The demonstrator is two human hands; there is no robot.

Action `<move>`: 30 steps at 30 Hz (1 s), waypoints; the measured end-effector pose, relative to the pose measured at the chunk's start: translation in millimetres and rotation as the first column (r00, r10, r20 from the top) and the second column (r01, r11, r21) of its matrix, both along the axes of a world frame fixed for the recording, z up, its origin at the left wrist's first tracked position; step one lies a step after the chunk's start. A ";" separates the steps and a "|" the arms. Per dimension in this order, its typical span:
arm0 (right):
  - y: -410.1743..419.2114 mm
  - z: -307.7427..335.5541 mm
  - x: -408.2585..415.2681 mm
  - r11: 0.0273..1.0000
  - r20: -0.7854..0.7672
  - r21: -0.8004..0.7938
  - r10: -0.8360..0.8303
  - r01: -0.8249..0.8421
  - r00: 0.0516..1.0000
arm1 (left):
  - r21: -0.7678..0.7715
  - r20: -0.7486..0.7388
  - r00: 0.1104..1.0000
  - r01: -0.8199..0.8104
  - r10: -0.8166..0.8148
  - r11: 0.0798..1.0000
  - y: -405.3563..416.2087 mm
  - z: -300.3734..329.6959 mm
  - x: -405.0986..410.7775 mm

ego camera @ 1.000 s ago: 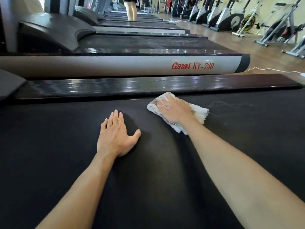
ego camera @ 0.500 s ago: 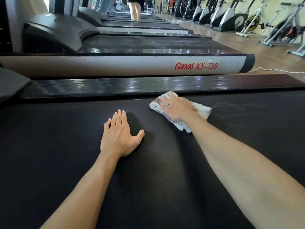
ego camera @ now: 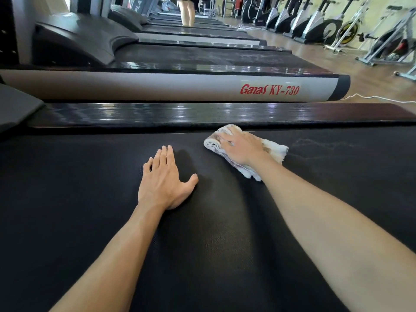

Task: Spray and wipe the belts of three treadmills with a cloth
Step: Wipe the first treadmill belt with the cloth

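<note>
A wide black treadmill belt (ego camera: 90, 210) fills the lower part of the view. My left hand (ego camera: 165, 183) lies flat on it, fingers straight and together, thumb spread to the right. To its right, my right hand (ego camera: 242, 147) presses a folded, stained white cloth (ego camera: 273, 150) down on the belt near its far edge. The fingers lie over the cloth's left end. Faint pale streaks (ego camera: 315, 143) mark the belt right of the cloth. No spray bottle is in view.
A glossy dark side rail (ego camera: 202, 113) borders the belt's far edge. Beyond it stands a grey treadmill marked "Ganas KY-730" (ego camera: 269, 89), then more treadmills in a row. A person's legs (ego camera: 186, 10) stand far back. Exercise bikes (ego camera: 337, 28) and a white cable (ego camera: 378, 99) occupy the wooden floor at right.
My right hand with the cloth has slid slightly away toward the belt's far edge. My left hand stays planted in the same spot on the belt.
</note>
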State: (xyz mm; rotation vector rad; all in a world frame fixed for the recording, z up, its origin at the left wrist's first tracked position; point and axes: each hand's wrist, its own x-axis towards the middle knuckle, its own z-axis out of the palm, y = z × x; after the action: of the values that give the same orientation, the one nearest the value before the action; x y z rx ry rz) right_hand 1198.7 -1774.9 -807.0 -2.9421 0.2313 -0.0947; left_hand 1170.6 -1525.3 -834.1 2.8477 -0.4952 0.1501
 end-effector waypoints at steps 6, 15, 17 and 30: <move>57.4 2.6 13.6 0.986 -0.030 -0.054 0.156 -0.157 0.987 | -0.017 -0.032 0.999 -0.011 0.011 1.000 -0.5 2.2 -0.1; -21.8 6.1 -47.0 0.981 -0.028 -0.025 0.189 -0.190 0.982 | 0.006 -0.027 0.999 -0.021 0.021 1.000 0.2 3.0 -1.6; -34.2 5.0 -28.8 0.996 -0.031 -0.024 0.090 -0.091 0.995 | 0.014 -0.026 0.999 -0.025 0.025 1.000 -0.1 4.2 -2.2; -46.2 11.7 -60.8 0.980 -0.017 0.141 0.143 -0.139 0.990 | 0.032 -0.040 0.999 -0.024 0.026 0.999 -1.2 7.4 -4.5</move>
State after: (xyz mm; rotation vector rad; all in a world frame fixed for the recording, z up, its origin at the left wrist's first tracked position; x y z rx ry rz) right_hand 1137.9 -1821.1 -795.3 -2.8110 0.0310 -0.0183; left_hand 1166.0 -1526.5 -826.7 2.8820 -0.4579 0.0906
